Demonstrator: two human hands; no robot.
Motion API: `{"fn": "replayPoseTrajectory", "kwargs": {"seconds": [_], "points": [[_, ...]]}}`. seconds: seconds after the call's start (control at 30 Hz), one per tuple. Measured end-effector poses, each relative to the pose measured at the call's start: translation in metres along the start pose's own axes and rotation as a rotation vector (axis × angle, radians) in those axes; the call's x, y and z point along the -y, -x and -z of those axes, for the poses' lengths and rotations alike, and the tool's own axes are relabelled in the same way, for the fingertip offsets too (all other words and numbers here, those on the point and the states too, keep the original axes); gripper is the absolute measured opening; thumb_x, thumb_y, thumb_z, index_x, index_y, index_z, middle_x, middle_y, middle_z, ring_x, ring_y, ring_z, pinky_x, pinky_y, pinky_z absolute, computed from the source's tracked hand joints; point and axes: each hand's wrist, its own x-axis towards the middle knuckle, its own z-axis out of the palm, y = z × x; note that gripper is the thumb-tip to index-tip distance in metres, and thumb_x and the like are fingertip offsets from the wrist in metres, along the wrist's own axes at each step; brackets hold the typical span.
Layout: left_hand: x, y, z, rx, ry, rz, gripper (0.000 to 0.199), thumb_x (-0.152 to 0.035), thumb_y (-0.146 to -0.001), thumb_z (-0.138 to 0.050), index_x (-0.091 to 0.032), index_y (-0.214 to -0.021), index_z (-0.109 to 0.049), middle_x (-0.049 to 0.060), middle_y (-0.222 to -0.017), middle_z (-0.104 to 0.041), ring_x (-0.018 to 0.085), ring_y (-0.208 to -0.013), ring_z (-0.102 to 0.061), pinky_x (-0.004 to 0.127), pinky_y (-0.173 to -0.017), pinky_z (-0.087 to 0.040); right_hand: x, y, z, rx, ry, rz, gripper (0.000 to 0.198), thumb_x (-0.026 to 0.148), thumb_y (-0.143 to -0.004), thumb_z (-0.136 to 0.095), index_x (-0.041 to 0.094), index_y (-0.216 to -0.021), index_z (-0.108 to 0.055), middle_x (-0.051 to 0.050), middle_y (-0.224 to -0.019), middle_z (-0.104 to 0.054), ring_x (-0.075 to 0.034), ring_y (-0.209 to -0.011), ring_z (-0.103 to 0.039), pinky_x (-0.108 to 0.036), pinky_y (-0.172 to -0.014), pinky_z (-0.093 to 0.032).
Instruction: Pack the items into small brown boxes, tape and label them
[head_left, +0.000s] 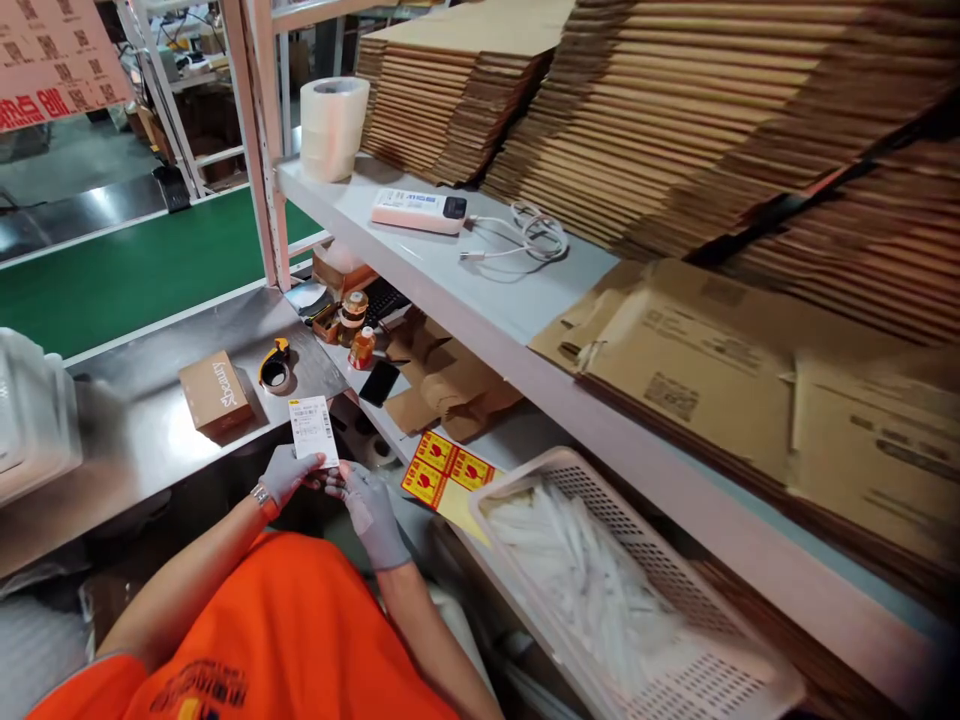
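A white printed shipping label (313, 428) is held up in front of my body, its text side facing me. My left hand (289, 473), in a grey glove with bare fingertips, pinches its lower left edge. At its lower right corner, the fingers of my right hand (367, 505), gloved the same way, are closed on it too. Beyond the label, on the metal bench, sit a small brown carton (215, 392) and a tape dispenser (276, 368) with a yellow-and-black handle.
A perforated basket (555, 470) of white plastic pieces stands at the right beside red-and-yellow fragile stickers (442, 468). Above it runs a shelf (450, 260) with flattened cartons (690, 360), tape rolls (334, 130) and a cabled device (420, 211). A green conveyor belt (135, 260) lies behind the bench.
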Motion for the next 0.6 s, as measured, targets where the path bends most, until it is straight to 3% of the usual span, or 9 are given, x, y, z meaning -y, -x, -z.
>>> {"fn": "replayPoseTrajectory", "kwargs": {"seconds": [0.47, 0.6], "points": [[0.008, 0.002, -0.007, -0.003, -0.031, 0.017, 0.053, -0.042, -0.065, -0.105, -0.008, -0.099, -0.083, 0.014, -0.087, -0.084, 0.022, -0.067, -0.077, 0.03, -0.055, -0.062, 0.0, 0.0, 0.013, 0.006, 0.045, -0.011, 0.045, 0.062, -0.073, -0.095, 0.02, -0.088, -0.087, -0.009, -0.087, -0.084, -0.022, -0.078, -0.077, -0.033, -0.072, -0.064], [0.015, 0.003, -0.012, 0.004, -0.148, 0.028, 0.046, -0.042, -0.074, -0.099, -0.009, -0.103, -0.084, 0.016, -0.094, -0.085, 0.024, -0.071, -0.078, 0.034, -0.063, -0.065, -0.005, 0.0, 0.018, -0.016, 0.091, 0.004, 0.048, 0.065, -0.07, -0.094, 0.019, -0.079, -0.086, -0.008, -0.08, -0.082, -0.019, -0.07, -0.073, -0.032, -0.067, -0.062]]}}
